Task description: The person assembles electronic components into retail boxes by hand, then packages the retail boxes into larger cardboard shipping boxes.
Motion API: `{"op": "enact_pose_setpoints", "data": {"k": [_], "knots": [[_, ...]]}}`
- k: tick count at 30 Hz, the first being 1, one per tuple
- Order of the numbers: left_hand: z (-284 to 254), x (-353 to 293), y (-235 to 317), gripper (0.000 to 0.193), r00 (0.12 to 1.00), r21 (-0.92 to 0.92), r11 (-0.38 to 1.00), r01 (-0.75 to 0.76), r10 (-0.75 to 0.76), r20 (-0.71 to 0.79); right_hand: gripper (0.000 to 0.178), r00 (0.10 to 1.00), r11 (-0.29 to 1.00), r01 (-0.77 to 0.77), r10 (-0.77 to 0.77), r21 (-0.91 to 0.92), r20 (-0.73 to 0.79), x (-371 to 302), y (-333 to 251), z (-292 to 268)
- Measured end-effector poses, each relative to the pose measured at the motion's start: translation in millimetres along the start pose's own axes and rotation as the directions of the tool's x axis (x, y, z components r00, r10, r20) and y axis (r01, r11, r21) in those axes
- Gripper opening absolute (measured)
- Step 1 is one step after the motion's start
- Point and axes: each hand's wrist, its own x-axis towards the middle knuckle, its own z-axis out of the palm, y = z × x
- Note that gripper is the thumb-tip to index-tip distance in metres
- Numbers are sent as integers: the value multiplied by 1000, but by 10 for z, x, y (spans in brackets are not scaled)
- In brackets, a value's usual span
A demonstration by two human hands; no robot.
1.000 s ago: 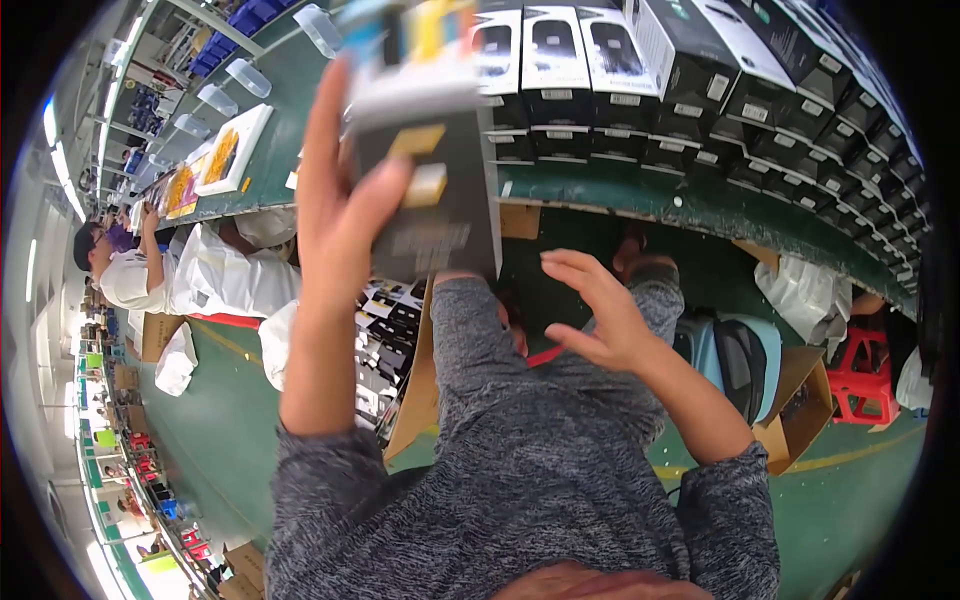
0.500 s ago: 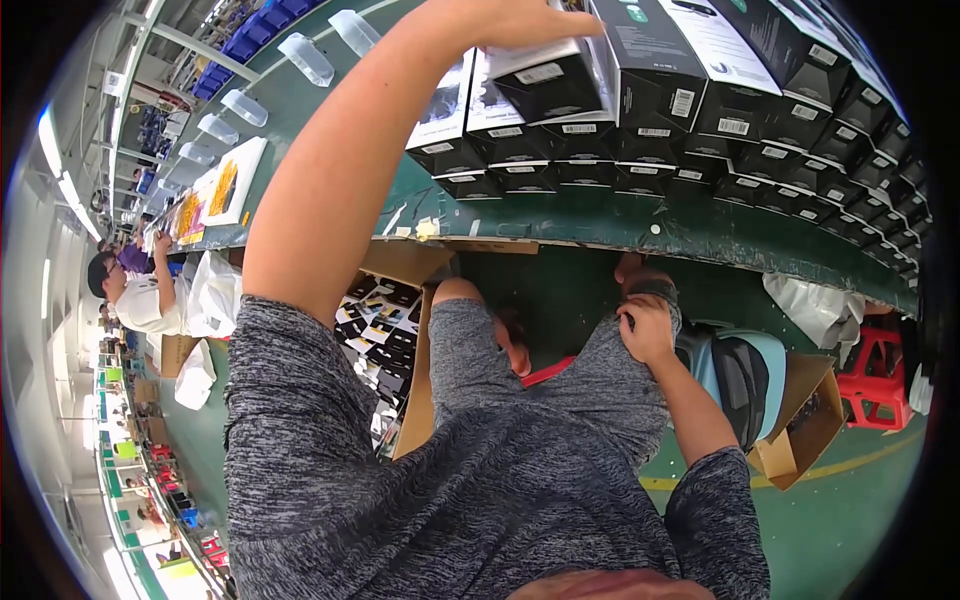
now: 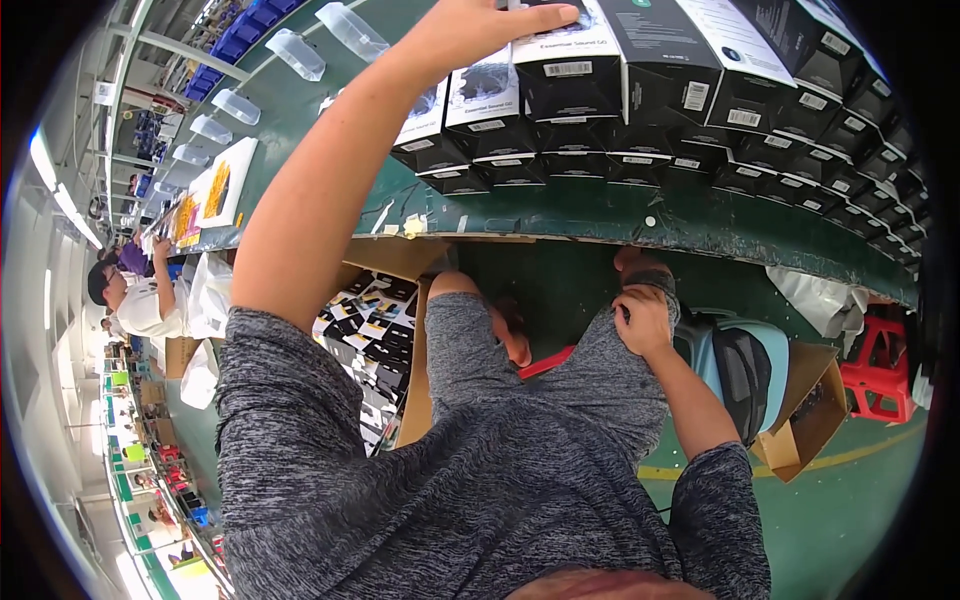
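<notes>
Left hand (image 3: 490, 22) at 12 o'clock, laid over a black-and-white box (image 3: 568, 85). Thumb stretches flat across the box's white top; the other fingers run out of view at the upper edge, so cannot tell whether they pinch the box or merely press on it. Thumb flat rather than hooked: looks like steadying from above. Box sits just past 12, barcode end toward the person.

Neighbours press close. White-topped boxes (image 3: 484, 92) at 12, on the left side; a taller-looking black box (image 3: 668, 60) toward 1. Packed side by side with label ends outward, probably so the row stays square and the labels readable. More tiers run out toward 2. Close packing appears to leave little finger room along the sides.

Right hand (image 3: 643, 322) at 3 o'clock, resting on the thigh near the knee, fingers bent; no object visible in it, though the palm is hidden.

Left forearm crosses the green bench (image 3: 560, 215) and hides part of it toward 11. Transparent plastic containers (image 3: 296, 55) at 11. Carton (image 3: 415, 390) of small packaged pieces at 8, beside the left leg. Red stool (image 3: 876, 375) past 3, open carton (image 3: 800, 420) at 4.
</notes>
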Motion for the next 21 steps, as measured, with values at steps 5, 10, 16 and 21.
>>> {"op": "enact_pose_setpoints", "data": {"k": [5, 10, 16, 21], "knots": [[42, 113, -407, 62, 987, -4, 988, -153, 153, -57, 8, 1000, 1000, 8, -8, -18, 1, 15, -20, 28], [-37, 105, -452, 54, 940, 19, 953, -304, 303, -155, 7, 1000, 999, 14, -14, -38, 2, -1, -24, 66], [-427, -210, -555, 36, 840, 85, 893, -443, 446, -309, 7, 998, 999, -4, 7, -49, 58, 29, 3, 80], [-1582, -858, -1905, 33, 908, 26, 994, -103, 105, -406, 8, 1000, 998, 3, -2, -61, 19, -48, 73, 40]]}}
